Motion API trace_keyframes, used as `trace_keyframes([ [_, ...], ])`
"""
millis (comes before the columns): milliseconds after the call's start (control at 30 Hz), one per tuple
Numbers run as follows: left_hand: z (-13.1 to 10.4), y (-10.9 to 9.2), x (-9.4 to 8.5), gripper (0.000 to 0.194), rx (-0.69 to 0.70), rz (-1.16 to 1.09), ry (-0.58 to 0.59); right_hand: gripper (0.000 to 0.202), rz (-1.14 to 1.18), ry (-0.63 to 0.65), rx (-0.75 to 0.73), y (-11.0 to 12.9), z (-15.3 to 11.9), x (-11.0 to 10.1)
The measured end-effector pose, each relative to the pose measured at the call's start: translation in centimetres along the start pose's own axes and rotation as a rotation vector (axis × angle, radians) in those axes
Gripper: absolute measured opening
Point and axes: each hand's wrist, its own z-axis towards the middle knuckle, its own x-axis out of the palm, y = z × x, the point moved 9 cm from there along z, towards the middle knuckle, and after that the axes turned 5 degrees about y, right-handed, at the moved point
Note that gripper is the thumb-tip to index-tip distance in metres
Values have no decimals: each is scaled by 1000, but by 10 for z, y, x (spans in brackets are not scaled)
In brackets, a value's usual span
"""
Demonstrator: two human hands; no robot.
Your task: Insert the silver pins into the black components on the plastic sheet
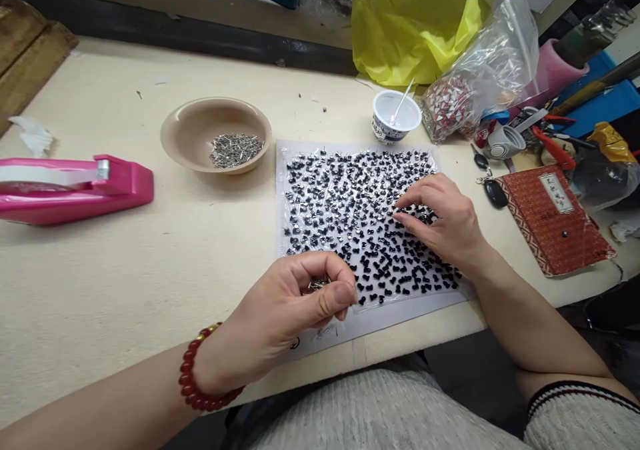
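Observation:
A white sheet covered with rows of small black pieces lies on the table. My left hand, with a red bead bracelet at the wrist, is curled around small metal pins over the sheet's lower left corner. Over the right part of the sheet, my right hand has thumb and forefinger nearly together at the black pieces; whatever lies between the fingertips is too small to make out. A beige bowl with a heap of similar metal pins stands beyond the sheet's left edge.
A pink tape dispenser sits at the left. Behind the sheet are a white cup with a stick, a yellow bag and a clear bag of red and white pieces. Keys and a red booklet lie right.

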Motion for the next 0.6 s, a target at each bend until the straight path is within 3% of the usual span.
trace_keyframes([
  [67,0,-4,0,22,29,78,-28,6,115,5,-83,20,0,-9],
  [267,2,-8,8,16,65,233,-11,8,465,243,-371,88,-12,-8],
  [433,5,-4,14,15,55,223,18,11,508,219,-432,101,-16,-7],
  [600,5,-1,19,18,48,155,53,8,505,160,-423,97,-16,-10],
])
